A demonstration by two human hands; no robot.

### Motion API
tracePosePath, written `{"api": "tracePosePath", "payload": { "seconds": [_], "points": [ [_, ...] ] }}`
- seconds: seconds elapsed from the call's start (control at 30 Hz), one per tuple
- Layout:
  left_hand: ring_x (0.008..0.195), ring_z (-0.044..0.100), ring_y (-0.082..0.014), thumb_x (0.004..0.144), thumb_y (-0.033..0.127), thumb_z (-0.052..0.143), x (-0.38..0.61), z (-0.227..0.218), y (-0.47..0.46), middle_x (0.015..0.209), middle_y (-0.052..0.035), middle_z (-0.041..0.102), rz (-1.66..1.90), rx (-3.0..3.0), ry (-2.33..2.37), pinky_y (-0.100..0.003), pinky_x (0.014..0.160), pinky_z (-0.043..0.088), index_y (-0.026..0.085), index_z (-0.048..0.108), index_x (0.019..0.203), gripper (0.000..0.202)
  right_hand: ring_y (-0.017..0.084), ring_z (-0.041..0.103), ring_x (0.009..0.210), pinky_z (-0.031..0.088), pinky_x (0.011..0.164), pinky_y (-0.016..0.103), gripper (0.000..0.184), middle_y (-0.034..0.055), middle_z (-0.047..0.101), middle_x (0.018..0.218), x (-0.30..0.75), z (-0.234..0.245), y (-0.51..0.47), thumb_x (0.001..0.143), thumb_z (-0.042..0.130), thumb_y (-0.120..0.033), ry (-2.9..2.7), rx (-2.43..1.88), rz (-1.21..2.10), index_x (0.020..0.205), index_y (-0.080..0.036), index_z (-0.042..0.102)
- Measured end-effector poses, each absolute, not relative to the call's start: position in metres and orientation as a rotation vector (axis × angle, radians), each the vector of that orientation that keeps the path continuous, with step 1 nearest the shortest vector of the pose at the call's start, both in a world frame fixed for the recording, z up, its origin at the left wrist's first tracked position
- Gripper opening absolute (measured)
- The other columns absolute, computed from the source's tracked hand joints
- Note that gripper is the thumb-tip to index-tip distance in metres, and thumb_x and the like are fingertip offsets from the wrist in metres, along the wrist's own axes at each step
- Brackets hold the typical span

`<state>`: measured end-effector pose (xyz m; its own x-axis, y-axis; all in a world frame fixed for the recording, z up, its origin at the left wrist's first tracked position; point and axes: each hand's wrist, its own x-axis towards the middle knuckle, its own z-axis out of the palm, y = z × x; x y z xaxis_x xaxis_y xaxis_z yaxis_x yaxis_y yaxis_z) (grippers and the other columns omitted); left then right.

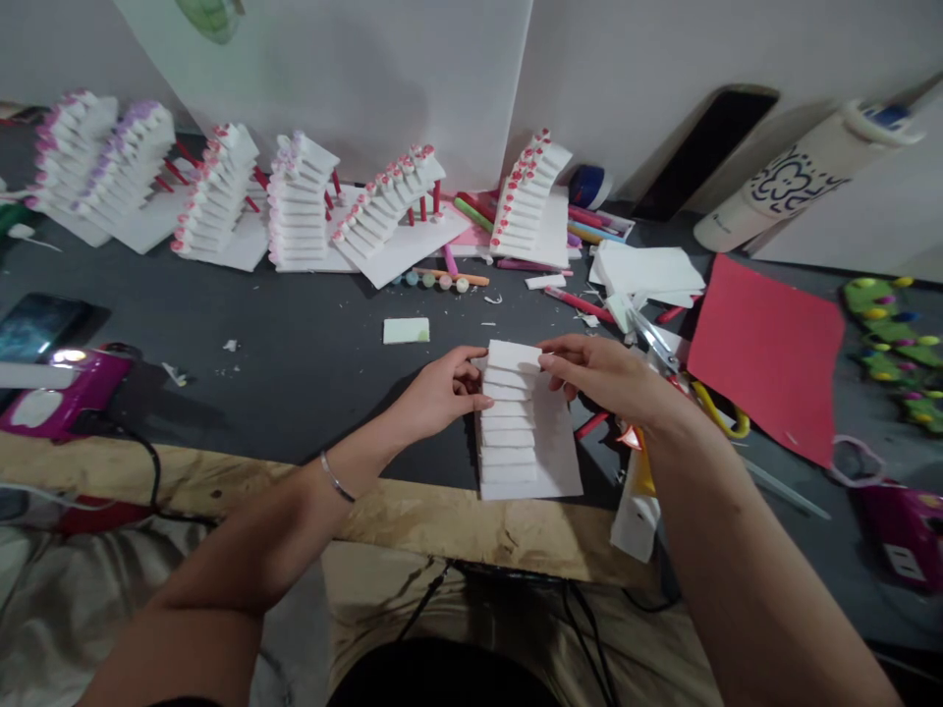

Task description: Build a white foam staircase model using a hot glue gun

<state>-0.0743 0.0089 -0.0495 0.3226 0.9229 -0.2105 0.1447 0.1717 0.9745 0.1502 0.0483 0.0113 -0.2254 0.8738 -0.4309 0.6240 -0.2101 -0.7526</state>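
Observation:
A small white model staircase stands on a white rectangular base near the desk's front edge. My left hand grips its left side, with the thumb on a step and the other fingers partly hidden by the stairs. At the top right of the flight, my right hand pinches the edge of the uppermost step between thumb and fingers. Between the hands, the stairs rise away from me. A small pale rectangular piece lies beyond my left hand. Scissors with yellow handles lie beside my right wrist, partly covered by it.
Several decorated model staircases line the back of the desk. A red sheet, white cards and a white bottle occupy the right. A phone and a pink power strip are at left.

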Motion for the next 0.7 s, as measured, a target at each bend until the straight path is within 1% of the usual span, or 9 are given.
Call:
{"api": "tracePosePath", "payload": {
  "seconds": [0.07, 0.17, 0.33, 0.43, 0.53, 0.7],
  "points": [
    [0.079, 0.059, -0.0169, 0.068, 0.024, 0.073, -0.075, -0.049, 0.009, 0.094, -0.0078, 0.063, 0.768, 1.297, 1.119, -0.032, 0.073, 0.049, 0.01, 0.051, 0.13, 0.068, 0.01, 0.059, 0.054, 0.049, 0.051, 0.02, 0.024, 0.0007, 0.067, 0.067, 0.15, 0.01, 0.046, 0.091, 0.062, -0.03, -1.76, -1.754, 1.414, 0.11, -0.017, 0.067],
    [0.077, 0.059, -0.0166, 0.07, 0.025, 0.072, -0.075, -0.05, 0.009, 0.094, -0.0081, 0.064, 0.775, 1.327, 1.117, -0.031, 0.07, 0.048, 0.011, 0.05, 0.13, 0.066, 0.01, 0.058, 0.052, 0.048, 0.048, 0.02, 0.03, -0.0003, 0.066, 0.066, 0.15, 0.006, 0.044, 0.09, 0.063, -0.031, -1.728, -1.724, 1.444, 0.116, -0.016, 0.064],
    [0.074, 0.059, -0.0157, 0.069, 0.022, 0.072, -0.074, -0.049, 0.009, 0.094, -0.0081, 0.065, 0.769, 1.328, 1.126, -0.03, 0.065, 0.046, 0.01, 0.05, 0.13, 0.066, 0.008, 0.048, 0.04, 0.037, 0.036, 0.019, 0.05, -0.0043, 0.062, 0.062, 0.152, 0.0, 0.038, 0.086, 0.069, -0.034, -1.633, -1.71, 1.532, 0.13, -0.019, 0.053],
    [0.075, 0.059, -0.0157, 0.068, 0.021, 0.072, -0.074, -0.049, 0.009, 0.092, -0.0082, 0.065, 0.791, 1.299, 1.117, -0.03, 0.066, 0.046, 0.009, 0.051, 0.129, 0.066, 0.008, 0.049, 0.04, 0.035, 0.034, 0.019, 0.058, -0.005, 0.062, 0.063, 0.153, -0.005, 0.034, 0.083, 0.071, -0.036, -1.615, -1.661, 1.605, 0.135, -0.023, 0.048],
    [0.074, 0.058, -0.015, 0.067, 0.021, 0.072, -0.074, -0.049, 0.009, 0.091, -0.0072, 0.064, 0.8, 1.295, 1.107, -0.03, 0.066, 0.045, 0.009, 0.051, 0.128, 0.065, 0.01, 0.053, 0.043, 0.034, 0.032, 0.019, 0.061, -0.004, 0.063, 0.069, 0.151, -0.009, 0.032, 0.082, 0.072, -0.035, -1.577, -1.647, 1.655, 0.136, -0.025, 0.046],
    [0.073, 0.057, -0.0144, 0.068, 0.022, 0.073, -0.074, -0.05, 0.009, 0.089, -0.005, 0.063, 0.794, 1.301, 1.106, -0.029, 0.065, 0.045, 0.012, 0.052, 0.126, 0.063, 0.008, 0.053, 0.042, 0.032, 0.03, 0.018, 0.06, -0.0046, 0.062, 0.07, 0.146, -0.006, 0.031, 0.081, 0.072, -0.028, -1.511, -1.648, 1.682, 0.134, -0.023, 0.046]
  ]
}}
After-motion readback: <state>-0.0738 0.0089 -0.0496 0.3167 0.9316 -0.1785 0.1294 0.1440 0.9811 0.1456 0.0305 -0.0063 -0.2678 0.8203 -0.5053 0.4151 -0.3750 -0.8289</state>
